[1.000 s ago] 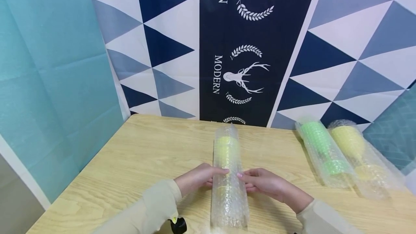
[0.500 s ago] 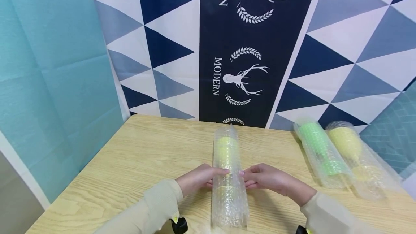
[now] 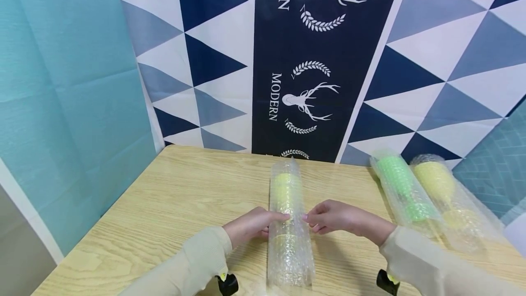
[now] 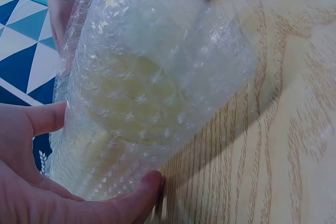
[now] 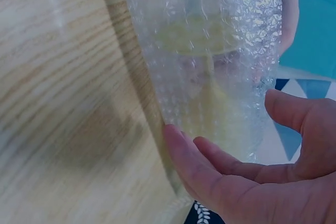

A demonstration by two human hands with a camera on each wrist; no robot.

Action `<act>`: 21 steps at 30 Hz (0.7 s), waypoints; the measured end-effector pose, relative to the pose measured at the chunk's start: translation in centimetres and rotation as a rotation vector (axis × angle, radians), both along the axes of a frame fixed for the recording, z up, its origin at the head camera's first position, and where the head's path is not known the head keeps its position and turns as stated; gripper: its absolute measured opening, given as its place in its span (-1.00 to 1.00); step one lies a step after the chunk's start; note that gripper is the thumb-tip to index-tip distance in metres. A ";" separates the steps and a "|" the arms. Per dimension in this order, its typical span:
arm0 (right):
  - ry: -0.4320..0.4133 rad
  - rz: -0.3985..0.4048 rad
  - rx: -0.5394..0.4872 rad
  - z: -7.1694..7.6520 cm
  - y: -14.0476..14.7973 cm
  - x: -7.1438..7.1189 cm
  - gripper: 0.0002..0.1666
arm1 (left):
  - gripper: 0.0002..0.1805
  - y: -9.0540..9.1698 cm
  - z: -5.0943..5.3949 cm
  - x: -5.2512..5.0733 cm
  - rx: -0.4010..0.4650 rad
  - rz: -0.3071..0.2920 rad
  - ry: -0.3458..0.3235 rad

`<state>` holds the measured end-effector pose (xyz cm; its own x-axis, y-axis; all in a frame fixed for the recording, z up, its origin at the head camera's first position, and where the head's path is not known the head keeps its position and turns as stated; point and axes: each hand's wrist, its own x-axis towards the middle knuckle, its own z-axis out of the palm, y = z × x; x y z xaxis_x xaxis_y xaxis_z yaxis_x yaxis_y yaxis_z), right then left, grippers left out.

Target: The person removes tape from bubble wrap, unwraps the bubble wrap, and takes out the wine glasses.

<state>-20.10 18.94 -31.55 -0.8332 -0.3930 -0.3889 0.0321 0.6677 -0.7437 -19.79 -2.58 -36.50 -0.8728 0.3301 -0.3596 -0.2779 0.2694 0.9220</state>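
The yellow bubble-wrapped bundle [image 3: 286, 188] lies lengthwise on the wooden table [image 3: 185, 188], between your two hands. Your left hand [image 3: 252, 224] grips its left side, thumb on top and fingers lower down. Your right hand [image 3: 339, 217] is at its right edge, thumb and fingers curved and tips apart; you cannot tell whether they clamp the wrap. To your right, a green bundle [image 3: 404, 186] and a pale yellow bundle [image 3: 437, 186] lie side by side.
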 end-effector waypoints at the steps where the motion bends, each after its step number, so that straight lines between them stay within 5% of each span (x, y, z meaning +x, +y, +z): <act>1: 0.005 0.005 0.008 0.1 0.0 0.0 -0.52 | -0.58 0.0 -0.1 0.0 0.002 0.000 0.002; 21: 0.141 0.048 0.233 2.6 -0.5 -2.0 -0.61 | -0.53 0.2 -0.3 -0.3 -0.004 0.030 -0.016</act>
